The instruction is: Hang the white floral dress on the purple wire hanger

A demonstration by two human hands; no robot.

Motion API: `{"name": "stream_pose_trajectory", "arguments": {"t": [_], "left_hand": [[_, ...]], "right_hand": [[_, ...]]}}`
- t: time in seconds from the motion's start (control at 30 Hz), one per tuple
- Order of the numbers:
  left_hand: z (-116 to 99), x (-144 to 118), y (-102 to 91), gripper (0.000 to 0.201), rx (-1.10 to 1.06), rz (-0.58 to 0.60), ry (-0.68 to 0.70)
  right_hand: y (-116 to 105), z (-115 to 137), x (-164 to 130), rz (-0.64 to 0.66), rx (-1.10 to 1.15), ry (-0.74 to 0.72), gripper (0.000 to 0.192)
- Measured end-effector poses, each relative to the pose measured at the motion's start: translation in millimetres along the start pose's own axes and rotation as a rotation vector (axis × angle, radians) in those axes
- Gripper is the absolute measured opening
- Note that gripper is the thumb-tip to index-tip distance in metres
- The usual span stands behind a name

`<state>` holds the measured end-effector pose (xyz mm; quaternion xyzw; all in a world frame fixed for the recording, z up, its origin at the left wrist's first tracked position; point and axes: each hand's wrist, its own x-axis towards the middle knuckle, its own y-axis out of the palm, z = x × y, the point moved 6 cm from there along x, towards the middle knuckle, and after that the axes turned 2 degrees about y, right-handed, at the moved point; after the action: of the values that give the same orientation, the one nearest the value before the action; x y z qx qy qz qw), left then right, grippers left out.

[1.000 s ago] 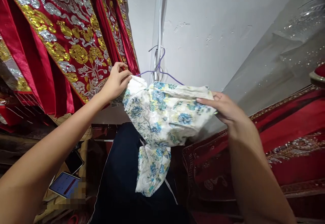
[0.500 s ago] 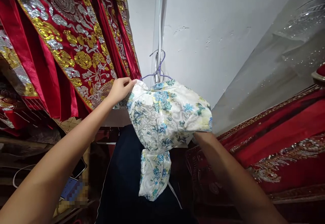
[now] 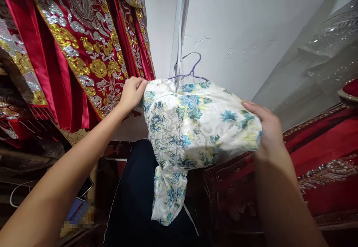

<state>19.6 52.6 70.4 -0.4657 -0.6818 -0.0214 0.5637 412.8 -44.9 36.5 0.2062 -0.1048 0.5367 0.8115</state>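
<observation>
A white blouse (image 3: 192,124) with blue and green flowers spreads between my hands, a purple wire hanger (image 3: 192,71) showing above its collar. My left hand (image 3: 133,93) pinches the blouse at its left shoulder. At the other side, my right hand (image 3: 267,122) grips the outer end of the sleeve, thumb on top and the other fingers hidden behind the cloth. One section of the same floral cloth (image 3: 170,194) hangs down below, in front of my dark trousers (image 3: 137,187). The hanger's hook is bare against the wall.
Red garments (image 3: 103,49) with gold and silver sequins hang at the left. A white wall (image 3: 223,23) stands ahead, with a pale pipe-like strip (image 3: 180,27). More red beaded cloth (image 3: 330,176) and clear plastic sheeting (image 3: 332,49) are at the right. A phone (image 3: 85,188) lies lower left.
My right hand has come out from under the blouse to its outer sleeve edge and pulled it right. The hanger has shifted right, and the blouse is stretched wider.
</observation>
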Motion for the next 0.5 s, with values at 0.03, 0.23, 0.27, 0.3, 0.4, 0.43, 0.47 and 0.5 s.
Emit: {"name": "stream_pose_trajectory", "arguments": {"t": [0.03, 0.23, 0.27, 0.3, 0.4, 0.43, 0.47, 0.5], "left_hand": [[-14.3, 2.6, -1.3, 0.038, -0.003, 0.004, 0.048], [-78.5, -38.9, 29.9, 0.046, -0.41, 0.342, 0.067], [-78.8, -50.0, 37.2, 0.049, -0.492, 0.379, -0.013], [-77.2, -60.3, 43.1, 0.052, -0.57, 0.4, -0.093], [-73.2, -79.7, 46.3, 0.056, -0.815, 0.405, -0.239], [-73.7, -82.0, 43.3, 0.057, -0.885, 0.408, -0.265], [-75.0, -82.7, 39.2, 0.059, -0.935, 0.42, -0.293], [-76.8, -82.1, 34.7, 0.062, -0.963, 0.438, -0.327]], "right_hand": [[1.4, 1.1, -10.5, 0.015, 0.017, 0.046, 0.016], [62.7, -6.9, -126.5, 0.938, -0.329, 0.103, 0.051], [72.9, -9.0, -144.0, 1.108, -0.374, 0.06, 0.063], [81.2, -11.7, -155.8, 1.246, -0.394, 0.023, 0.073], [95.2, -28.9, -145.6, 1.319, -0.417, -0.055, 0.067], [96.6, -38.2, -128.3, 1.205, -0.47, -0.089, 0.064], [96.4, -47.6, -108.5, 1.051, -0.547, -0.144, 0.065], [95.9, -55.9, -89.8, 0.891, -0.64, -0.222, 0.074]]}}
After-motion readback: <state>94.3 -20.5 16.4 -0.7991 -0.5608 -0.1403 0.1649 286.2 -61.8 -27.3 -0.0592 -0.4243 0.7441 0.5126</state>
